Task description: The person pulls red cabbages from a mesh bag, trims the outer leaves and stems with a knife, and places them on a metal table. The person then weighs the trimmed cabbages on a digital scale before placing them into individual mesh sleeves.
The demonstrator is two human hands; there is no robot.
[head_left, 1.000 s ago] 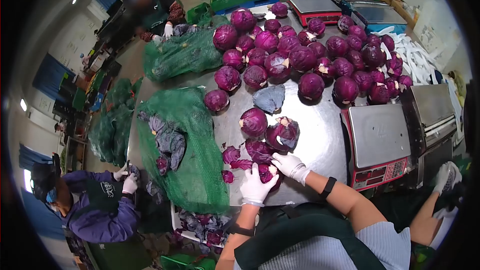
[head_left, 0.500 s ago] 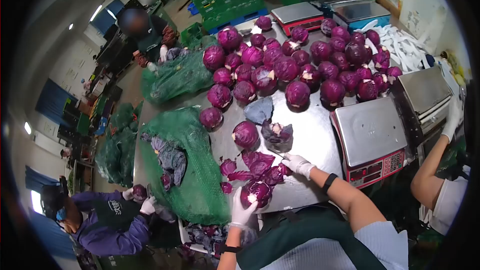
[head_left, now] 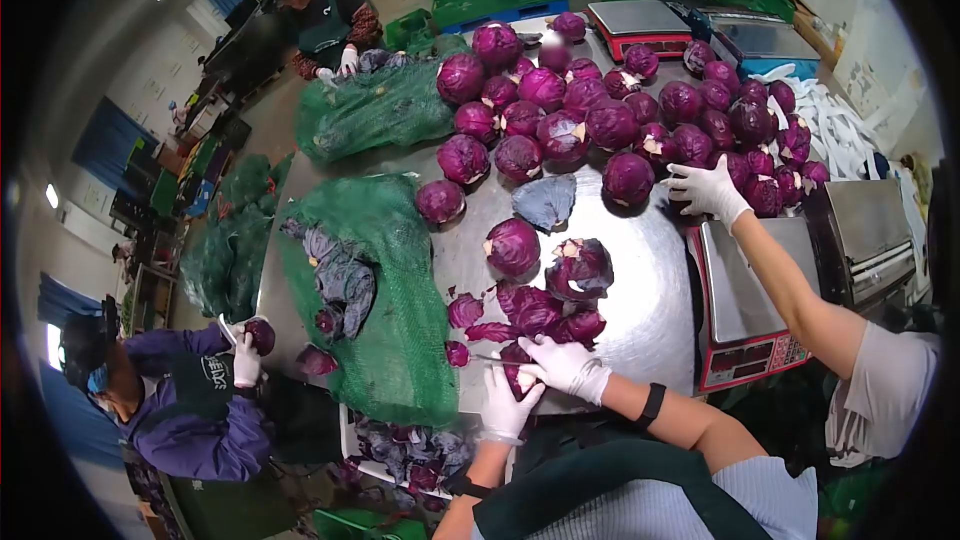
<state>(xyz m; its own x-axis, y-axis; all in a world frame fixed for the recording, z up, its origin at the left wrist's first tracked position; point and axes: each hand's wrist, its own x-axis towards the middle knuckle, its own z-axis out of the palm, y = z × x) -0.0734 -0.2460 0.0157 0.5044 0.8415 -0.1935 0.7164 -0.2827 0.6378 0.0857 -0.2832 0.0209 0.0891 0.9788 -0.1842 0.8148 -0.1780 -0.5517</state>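
Observation:
My left hand (head_left: 506,406), in a white glove, is wrapped round a red cabbage (head_left: 519,370) low on the steel table (head_left: 640,310). My gloved right hand (head_left: 567,368) is closed on a knife (head_left: 491,359), whose blade lies across the top of that cabbage and points left. Loose purple leaves (head_left: 530,309) lie just beyond my hands. Behind them sit a partly trimmed cabbage (head_left: 579,270) and another whole one (head_left: 512,247), with a grey-blue leaf (head_left: 545,202) further back.
Many cabbages (head_left: 610,125) cover the far table. A co-worker's gloved hand (head_left: 708,192) reaches in at right over a scale (head_left: 755,280). Green net bags (head_left: 400,290) lie at left. A person in purple (head_left: 200,410) holds a cabbage. A crate of leaves (head_left: 420,455) stands below.
My right hand has moved left and down with the knife to the cabbage in my left hand. The co-worker's hand at right has reached over to the cabbages. The view has shifted slightly.

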